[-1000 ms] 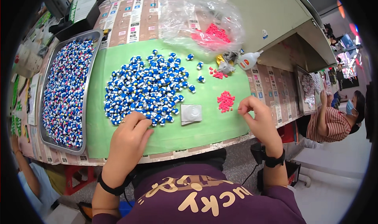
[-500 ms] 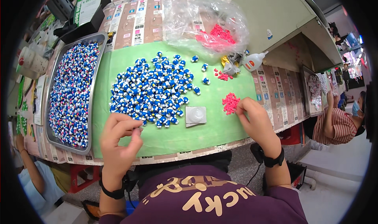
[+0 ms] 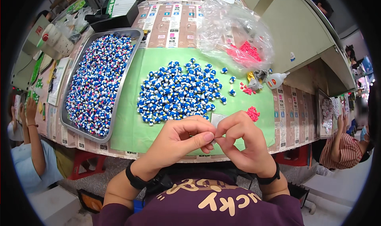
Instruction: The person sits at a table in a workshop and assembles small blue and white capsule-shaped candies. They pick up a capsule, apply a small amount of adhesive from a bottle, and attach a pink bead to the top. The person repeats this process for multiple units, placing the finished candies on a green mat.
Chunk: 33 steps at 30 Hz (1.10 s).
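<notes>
My left hand (image 3: 180, 140) and my right hand (image 3: 243, 141) meet above the near edge of the green sheet (image 3: 131, 138), thumbs and fingertips pinched together. A small bit shows between the fingertips, too covered to name. Beyond the left hand spreads a heap of small blue-and-white figurine pieces (image 3: 178, 91), a few lying loose at its right side. A pale square card (image 3: 217, 118) is mostly hidden behind my fingers. Small pink-red pieces (image 3: 253, 113) lie in a little pile just past the right hand, with another few (image 3: 247, 89) farther back.
At the left stands a metal tray (image 3: 113, 136) full of blue, white and pink pieces. A clear plastic bag (image 3: 210, 23) with pink pieces lies at the back, near a white glue bottle (image 3: 276, 80). A grey cabinet (image 3: 305, 31) borders the right; other people sit at both sides.
My left hand has come right from the heap's near edge, and my right hand has come left from the pink pile. Their fingertips now meet. The view has shifted, moving the table rightward.
</notes>
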Each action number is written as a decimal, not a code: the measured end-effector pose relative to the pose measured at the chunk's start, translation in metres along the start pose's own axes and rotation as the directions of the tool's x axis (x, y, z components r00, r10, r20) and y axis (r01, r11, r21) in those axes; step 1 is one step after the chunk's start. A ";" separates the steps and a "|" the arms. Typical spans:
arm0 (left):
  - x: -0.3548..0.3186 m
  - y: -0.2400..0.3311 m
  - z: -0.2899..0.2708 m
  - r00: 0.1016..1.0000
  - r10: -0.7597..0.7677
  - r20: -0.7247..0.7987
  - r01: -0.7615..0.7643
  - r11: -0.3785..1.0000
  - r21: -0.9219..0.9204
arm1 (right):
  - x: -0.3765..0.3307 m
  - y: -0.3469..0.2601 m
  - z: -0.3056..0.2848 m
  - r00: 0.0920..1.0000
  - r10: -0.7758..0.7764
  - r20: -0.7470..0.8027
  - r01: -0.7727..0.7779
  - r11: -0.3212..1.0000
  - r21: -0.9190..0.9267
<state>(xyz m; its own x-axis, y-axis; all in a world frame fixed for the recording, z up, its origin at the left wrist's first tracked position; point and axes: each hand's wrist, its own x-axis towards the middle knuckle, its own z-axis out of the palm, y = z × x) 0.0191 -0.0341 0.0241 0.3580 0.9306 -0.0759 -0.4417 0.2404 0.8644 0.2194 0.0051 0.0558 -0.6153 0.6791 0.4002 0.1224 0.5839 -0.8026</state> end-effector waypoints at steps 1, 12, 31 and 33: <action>0.000 0.000 0.000 1.000 0.001 0.000 -0.001 1.000 -0.007 | 0.000 0.000 0.000 1.000 0.001 -0.003 -0.001 1.000 0.014; 0.000 -0.006 0.004 0.998 0.047 -0.035 -0.044 0.996 0.076 | -0.005 0.001 -0.002 0.997 -0.080 0.004 0.080 0.992 -0.101; -0.016 -0.001 -0.020 0.966 0.126 -0.227 -0.097 0.986 0.134 | 0.008 0.030 -0.029 0.944 0.147 0.294 0.038 0.839 -0.542; -0.017 -0.002 -0.019 0.965 0.105 -0.240 -0.083 0.991 0.101 | 0.008 0.029 -0.030 0.949 0.150 0.279 0.026 0.842 -0.539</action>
<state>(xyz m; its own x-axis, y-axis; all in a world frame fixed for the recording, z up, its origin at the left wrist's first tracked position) -0.0017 -0.0449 0.0138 0.1013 0.9897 -0.1016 -0.3850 0.1331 0.9133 0.2413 0.0405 0.0485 -0.7826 0.6075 0.1360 0.5072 0.7488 -0.4267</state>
